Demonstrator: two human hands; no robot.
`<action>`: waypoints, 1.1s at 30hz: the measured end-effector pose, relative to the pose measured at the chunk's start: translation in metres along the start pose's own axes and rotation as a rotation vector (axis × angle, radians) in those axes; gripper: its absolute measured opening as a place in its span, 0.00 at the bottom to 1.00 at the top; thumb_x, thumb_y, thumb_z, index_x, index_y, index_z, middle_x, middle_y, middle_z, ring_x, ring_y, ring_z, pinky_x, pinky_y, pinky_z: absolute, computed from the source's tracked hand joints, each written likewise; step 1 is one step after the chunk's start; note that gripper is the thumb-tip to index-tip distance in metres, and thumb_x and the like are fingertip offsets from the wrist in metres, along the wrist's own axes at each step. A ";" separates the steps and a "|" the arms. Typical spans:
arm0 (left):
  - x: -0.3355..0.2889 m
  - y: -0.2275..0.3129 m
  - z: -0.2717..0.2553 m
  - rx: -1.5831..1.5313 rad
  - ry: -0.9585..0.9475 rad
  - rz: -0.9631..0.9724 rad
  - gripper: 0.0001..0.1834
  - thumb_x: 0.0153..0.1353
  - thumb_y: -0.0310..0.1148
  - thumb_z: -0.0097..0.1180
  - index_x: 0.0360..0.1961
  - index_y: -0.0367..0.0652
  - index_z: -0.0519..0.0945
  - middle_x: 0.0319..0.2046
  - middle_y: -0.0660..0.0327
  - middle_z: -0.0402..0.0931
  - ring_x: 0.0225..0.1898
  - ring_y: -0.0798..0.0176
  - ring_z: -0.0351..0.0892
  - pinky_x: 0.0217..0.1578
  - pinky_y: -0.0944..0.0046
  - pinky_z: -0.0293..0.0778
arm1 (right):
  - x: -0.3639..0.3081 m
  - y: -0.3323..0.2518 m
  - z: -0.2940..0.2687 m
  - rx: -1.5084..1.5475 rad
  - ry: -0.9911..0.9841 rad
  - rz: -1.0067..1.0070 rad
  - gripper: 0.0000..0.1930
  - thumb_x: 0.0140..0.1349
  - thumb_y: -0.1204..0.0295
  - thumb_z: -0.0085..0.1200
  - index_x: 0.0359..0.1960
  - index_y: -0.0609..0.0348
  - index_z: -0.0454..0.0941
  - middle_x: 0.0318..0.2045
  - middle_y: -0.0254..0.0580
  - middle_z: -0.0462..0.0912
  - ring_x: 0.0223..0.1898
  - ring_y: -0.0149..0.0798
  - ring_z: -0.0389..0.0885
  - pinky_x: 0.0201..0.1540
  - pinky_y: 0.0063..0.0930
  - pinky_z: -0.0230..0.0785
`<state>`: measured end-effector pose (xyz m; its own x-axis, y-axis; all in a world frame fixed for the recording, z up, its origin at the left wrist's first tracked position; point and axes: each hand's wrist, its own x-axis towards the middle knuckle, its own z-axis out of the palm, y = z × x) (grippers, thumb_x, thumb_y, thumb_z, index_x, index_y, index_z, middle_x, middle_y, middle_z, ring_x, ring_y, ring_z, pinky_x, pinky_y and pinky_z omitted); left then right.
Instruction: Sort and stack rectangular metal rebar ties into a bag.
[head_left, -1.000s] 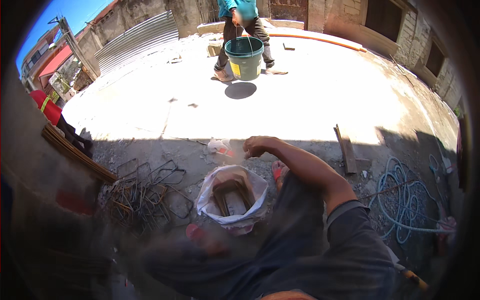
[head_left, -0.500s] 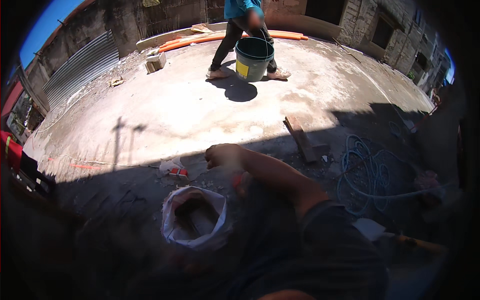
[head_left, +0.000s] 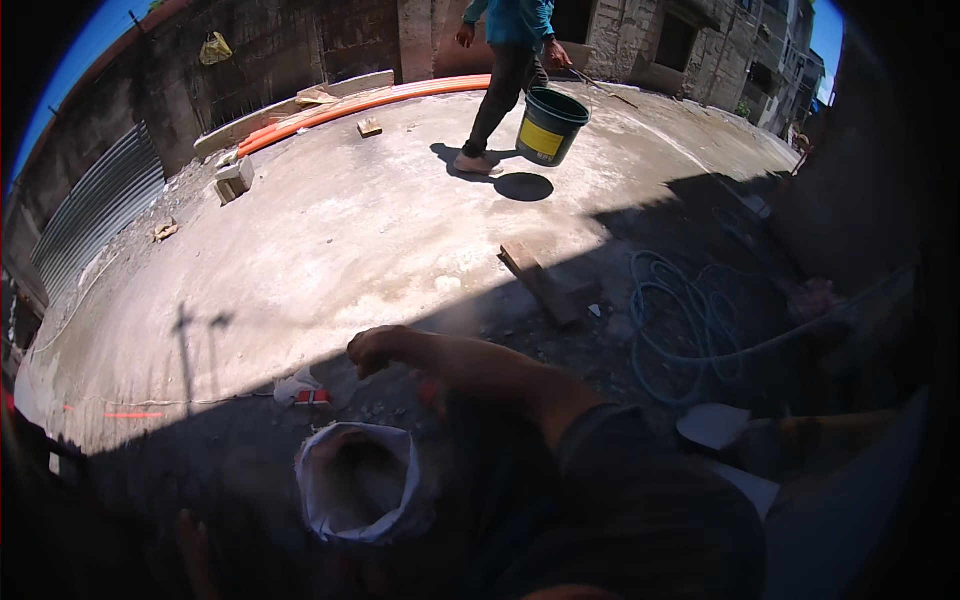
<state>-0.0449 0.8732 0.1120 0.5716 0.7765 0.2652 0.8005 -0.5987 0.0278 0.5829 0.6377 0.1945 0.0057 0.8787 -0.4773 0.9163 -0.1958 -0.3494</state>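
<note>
My right arm reaches in from the lower right, bent at the elbow. My right hand is above the ground at the shadow's edge, its fingers curled downward; whatever they may hold is hidden. Just below and left of it, a small red-and-white packet lies beside a crumpled pale plastic bag. Nearer me stands an open white sack with its rim rolled out; its inside is dim. At the lower left a skin-coloured shape, possibly my left hand, is too dark to make out.
A co-worker carries a dark green bucket across the sunlit concrete. A wooden plank and a coiled light-blue hose lie to the right, near a shovel blade. Orange pipes and a concrete block lie farther off.
The view has turned, so the sack, packet and plank sit farther left in it. The co-worker has walked to the right with the bucket. My right hand stays raised with fingers curled.
</note>
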 end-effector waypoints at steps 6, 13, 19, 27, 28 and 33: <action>0.061 0.055 0.030 -0.108 0.031 0.139 0.26 0.49 0.29 0.60 0.51 0.34 0.70 0.46 0.43 0.72 0.49 0.44 0.71 0.52 0.48 0.66 | 0.014 0.042 0.025 -0.098 0.107 -0.100 0.13 0.51 0.63 0.60 0.26 0.62 0.83 0.23 0.45 0.83 0.24 0.39 0.83 0.26 0.35 0.75; 0.022 0.051 0.002 -0.135 -0.212 -0.012 0.29 0.47 0.32 0.60 0.54 0.39 0.73 0.48 0.42 0.75 0.50 0.49 0.75 0.54 0.51 0.68 | 0.010 0.019 0.019 -0.124 0.046 -0.017 0.13 0.46 0.65 0.61 0.31 0.60 0.84 0.27 0.45 0.84 0.27 0.41 0.84 0.29 0.38 0.75; 0.017 0.063 -0.022 -0.074 -0.393 -0.080 0.24 0.46 0.34 0.61 0.47 0.41 0.78 0.42 0.45 0.79 0.45 0.49 0.79 0.50 0.51 0.71 | 0.031 0.033 0.033 -0.265 0.128 -0.087 0.14 0.43 0.64 0.62 0.32 0.57 0.84 0.30 0.44 0.85 0.33 0.43 0.84 0.35 0.37 0.75; 0.003 -0.024 0.048 0.078 0.122 0.249 0.14 0.50 0.38 0.64 0.32 0.39 0.81 0.32 0.49 0.82 0.35 0.47 0.82 0.40 0.49 0.74 | 0.024 0.005 0.020 -0.218 0.058 -0.048 0.16 0.47 0.62 0.62 0.36 0.56 0.84 0.36 0.44 0.85 0.39 0.42 0.83 0.41 0.38 0.75; 0.004 -0.022 0.055 0.035 -0.013 0.151 0.19 0.50 0.34 0.63 0.40 0.36 0.75 0.38 0.48 0.77 0.40 0.47 0.77 0.44 0.49 0.71 | 0.021 0.008 0.022 -0.217 0.050 -0.050 0.16 0.47 0.62 0.62 0.36 0.56 0.84 0.36 0.44 0.85 0.39 0.42 0.83 0.41 0.38 0.75; 0.011 0.049 -0.001 -0.939 -0.086 -0.456 0.15 0.48 0.23 0.59 0.39 0.33 0.74 0.31 0.57 0.76 0.33 0.64 0.77 0.37 0.63 0.75 | 0.035 -0.014 0.023 -0.257 0.119 -0.140 0.19 0.46 0.61 0.62 0.39 0.57 0.84 0.40 0.48 0.84 0.43 0.47 0.82 0.43 0.40 0.75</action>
<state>0.0005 0.8518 0.1173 0.2911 0.9563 -0.0268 0.5029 -0.1291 0.8547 0.5605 0.6607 0.1642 -0.0950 0.9371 -0.3359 0.9826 0.0342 -0.1823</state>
